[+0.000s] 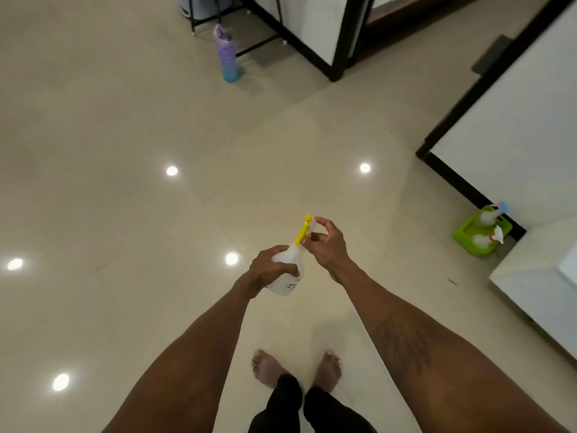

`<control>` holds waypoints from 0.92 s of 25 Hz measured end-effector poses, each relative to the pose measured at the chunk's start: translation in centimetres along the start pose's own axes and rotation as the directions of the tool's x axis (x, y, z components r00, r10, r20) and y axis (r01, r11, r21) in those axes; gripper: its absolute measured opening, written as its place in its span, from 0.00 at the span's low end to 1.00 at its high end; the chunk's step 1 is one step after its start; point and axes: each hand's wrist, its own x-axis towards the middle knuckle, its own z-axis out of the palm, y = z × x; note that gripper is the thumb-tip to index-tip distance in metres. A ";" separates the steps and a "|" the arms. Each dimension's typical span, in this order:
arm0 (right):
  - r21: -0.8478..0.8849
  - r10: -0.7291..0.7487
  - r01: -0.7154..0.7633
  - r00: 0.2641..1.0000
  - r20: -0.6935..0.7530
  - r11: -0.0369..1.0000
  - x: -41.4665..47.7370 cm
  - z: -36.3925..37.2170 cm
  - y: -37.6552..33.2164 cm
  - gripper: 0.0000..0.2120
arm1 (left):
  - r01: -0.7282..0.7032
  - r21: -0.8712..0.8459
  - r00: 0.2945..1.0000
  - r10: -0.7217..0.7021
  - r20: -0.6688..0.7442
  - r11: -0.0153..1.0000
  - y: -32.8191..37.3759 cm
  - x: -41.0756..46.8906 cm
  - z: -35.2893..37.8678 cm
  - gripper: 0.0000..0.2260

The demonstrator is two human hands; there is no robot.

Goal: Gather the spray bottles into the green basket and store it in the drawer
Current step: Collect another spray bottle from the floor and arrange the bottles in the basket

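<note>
Head view: I'm standing barefoot on a glossy beige tiled floor (pixel 125 120).
My left hand (pixel 268 270) is grasping the spray bottle (pixel 288 264); my right hand (pixel 327 245) is pinching its yellow nozzle, the green basket (pixel 462 235) sitting far right.

You stand on a glossy beige tiled floor (pixel 125 120) that mirrors several round ceiling lights (pixel 172 171). A white cabinet with black edging (pixel 515 120) runs along your right. Ahead, a black metal rack (pixel 218 14) stands beside another black-framed white unit (pixel 312 29), a purple-to-blue water bottle (pixel 227 56) upright at the rack's foot.
</note>
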 end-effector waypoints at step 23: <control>0.369 0.288 -0.051 0.725 -0.626 0.928 -2.2 -35.2 8.6 0.21 | -0.201 0.371 0.961 0.109 0.254 0.907 16.3 4.4 36.7 0.28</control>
